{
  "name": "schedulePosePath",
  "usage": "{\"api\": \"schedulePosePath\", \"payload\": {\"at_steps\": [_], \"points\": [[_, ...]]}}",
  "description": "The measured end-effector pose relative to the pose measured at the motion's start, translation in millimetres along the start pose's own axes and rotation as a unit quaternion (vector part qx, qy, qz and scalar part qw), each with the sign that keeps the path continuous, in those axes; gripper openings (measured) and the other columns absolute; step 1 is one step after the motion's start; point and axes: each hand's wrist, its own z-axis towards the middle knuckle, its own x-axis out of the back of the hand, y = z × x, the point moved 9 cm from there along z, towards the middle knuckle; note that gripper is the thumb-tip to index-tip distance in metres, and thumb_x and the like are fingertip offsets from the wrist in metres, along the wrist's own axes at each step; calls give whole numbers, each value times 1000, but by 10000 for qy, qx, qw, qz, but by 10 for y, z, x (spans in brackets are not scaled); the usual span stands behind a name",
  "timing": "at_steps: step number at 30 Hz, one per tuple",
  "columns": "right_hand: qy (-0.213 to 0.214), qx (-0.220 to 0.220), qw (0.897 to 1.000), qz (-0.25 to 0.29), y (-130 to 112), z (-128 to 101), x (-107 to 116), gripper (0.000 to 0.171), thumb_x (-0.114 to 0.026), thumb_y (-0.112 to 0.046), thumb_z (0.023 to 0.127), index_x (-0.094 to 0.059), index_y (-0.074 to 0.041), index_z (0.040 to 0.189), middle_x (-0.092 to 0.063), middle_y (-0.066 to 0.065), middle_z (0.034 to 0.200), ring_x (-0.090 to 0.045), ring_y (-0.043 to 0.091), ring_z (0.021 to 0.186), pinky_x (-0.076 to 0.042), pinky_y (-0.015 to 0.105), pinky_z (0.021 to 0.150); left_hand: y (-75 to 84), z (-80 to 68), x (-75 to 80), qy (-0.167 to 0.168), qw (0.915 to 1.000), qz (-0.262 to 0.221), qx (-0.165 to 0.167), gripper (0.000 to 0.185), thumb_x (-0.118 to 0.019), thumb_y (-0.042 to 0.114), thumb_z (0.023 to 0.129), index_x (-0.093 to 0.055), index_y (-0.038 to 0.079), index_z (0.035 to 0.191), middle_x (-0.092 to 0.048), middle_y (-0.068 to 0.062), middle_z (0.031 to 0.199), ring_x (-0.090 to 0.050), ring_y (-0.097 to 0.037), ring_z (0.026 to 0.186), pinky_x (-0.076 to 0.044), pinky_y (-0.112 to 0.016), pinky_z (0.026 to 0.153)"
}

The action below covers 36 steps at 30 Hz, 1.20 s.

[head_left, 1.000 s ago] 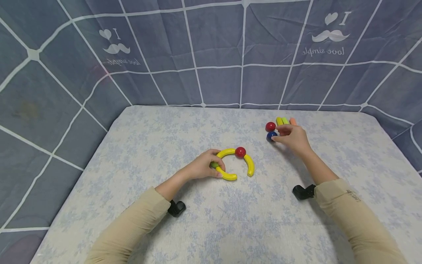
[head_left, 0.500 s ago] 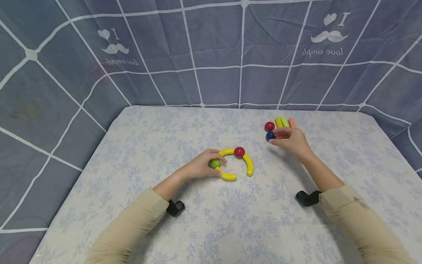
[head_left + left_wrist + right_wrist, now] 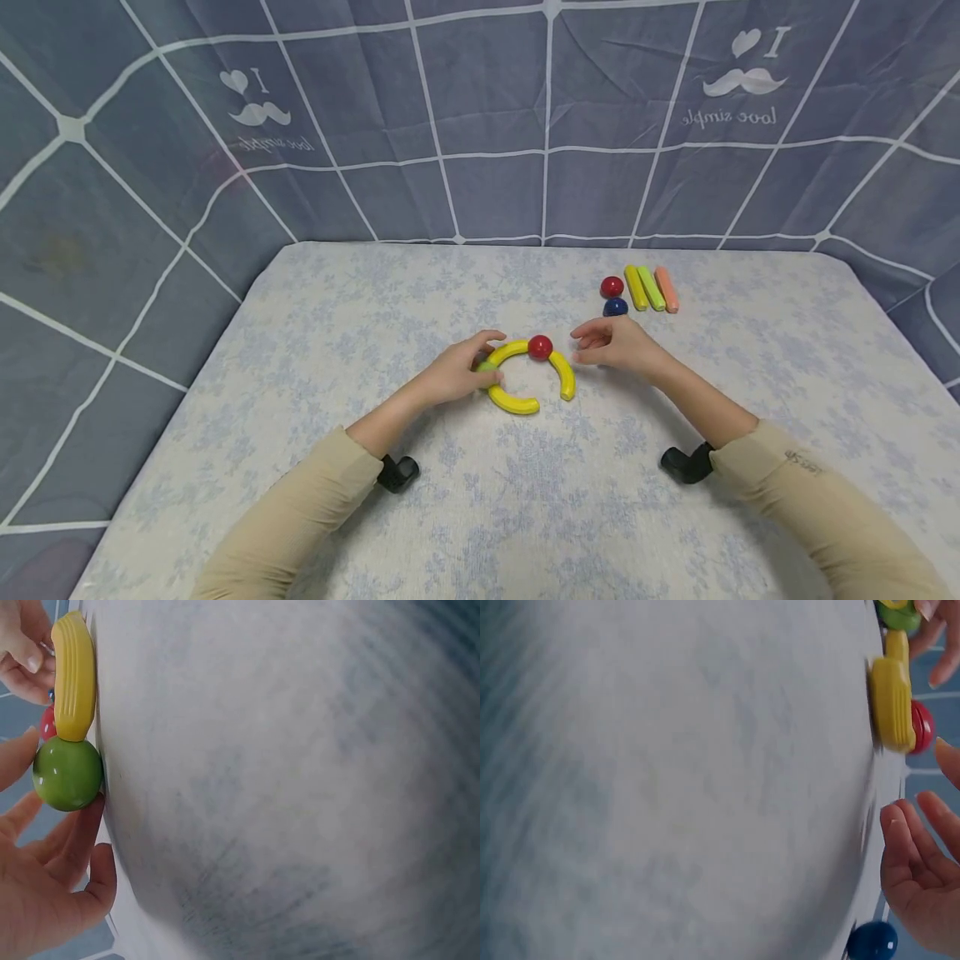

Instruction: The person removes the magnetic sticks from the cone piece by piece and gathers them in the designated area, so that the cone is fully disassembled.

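Note:
Three yellow curved pieces (image 3: 514, 402) form an open ring on the table, joined by a red ball (image 3: 539, 347) at the top and a green ball (image 3: 485, 366) at the left. My left hand (image 3: 454, 372) holds the green ball (image 3: 67, 774) between thumb and fingers, next to a yellow piece (image 3: 73, 675). My right hand (image 3: 609, 343) hovers empty with relaxed fingers (image 3: 904, 851), just right of the ring's right-hand arc (image 3: 565, 376). In the right wrist view that arc (image 3: 891, 699) and the red ball (image 3: 923, 726) lie ahead of my hand.
Behind my right hand lie a blue ball (image 3: 615, 307), a second red ball (image 3: 612, 287) and three short sticks: yellow (image 3: 635, 287), green (image 3: 651, 288), orange (image 3: 667, 289). A floral cloth (image 3: 525, 517) covers the table; a grey checked curtain (image 3: 480, 125) surrounds it.
My right hand has left the blue ball and sticks and moved left and nearer, up to the ring, holding nothing. My left hand has stayed at the green ball.

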Motion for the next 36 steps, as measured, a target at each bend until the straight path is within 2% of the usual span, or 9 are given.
{"api": "schedulePosePath", "payload": {"at_steps": [6, 15, 20, 24, 28, 36], "points": [[-285, 68, 9993, -229, -138, 59, -225, 36, -76, -14, 76, -66, 3, 106, -64, 6, 81, -53, 17, 70, -44, 25, 61, 20, -5, 29, 159, 9996, 226, 56, 53, -64, 20, 89, -43, 12, 137, -55, -12, 122, -57, -19, 90, -47, -30, 69], [-328, -36, 9983, -474, -211, 161, -311, 28, -76, -12, 76, -69, 0, 100, -62, 5, 80, -52, 17, 72, -44, 26, 64, 32, -9, 48, 209, 9973, 691, 158, 50, -63, 26, 90, -47, 12, 135, -57, -13, 121, -58, -22, 97, -46, -39, 82], [-376, 15, 9980, -502, -242, 205, -354, 27, -76, -11, 76, -69, 0, 99, -60, 5, 79, -51, 16, 72, -43, 25, 63, 34, 33, 72, 273, 9965, 784, 63, 49, -64, 23, 89, -48, 8, 133, -55, -15, 123, -54, -21, 89, -44, -38, 81], [-432, 150, 9977, -494, -279, 238, -388, 26, -75, -10, 77, -69, 1, 100, -59, 5, 78, -50, 16, 70, -42, 25, 63, 38, 92, 66, 194, 9976, 649, -124, 49, -65, 20, 88, -48, 9, 133, -58, -15, 116, -56, -20, 88, -45, -36, 80], [-489, 278, 9974, -456, -324, 274, -428, 25, -75, -10, 77, -69, 1, 99, -60, 4, 77, -50, 15, 69, -43, 25, 63, 70, 157, 63, 140, 9965, 721, -406, 47, -66, 19, 88, -50, 8, 131, -60, -12, 105, -57, -19, 86, -47, -33, 77], [-597, 281, 9970, -405, -384, 344, -492, 22, -75, -9, 77, -70, 0, 96, -58, 3, 73, -49, 14, 65, -40, 24, 59, 55, 321, 66, 86, 9974, 550, -462, 40, -69, 15, 85, -58, 8, 123, -63, -11, 100, -57, -20, 84, -46, -28, 73]]}}
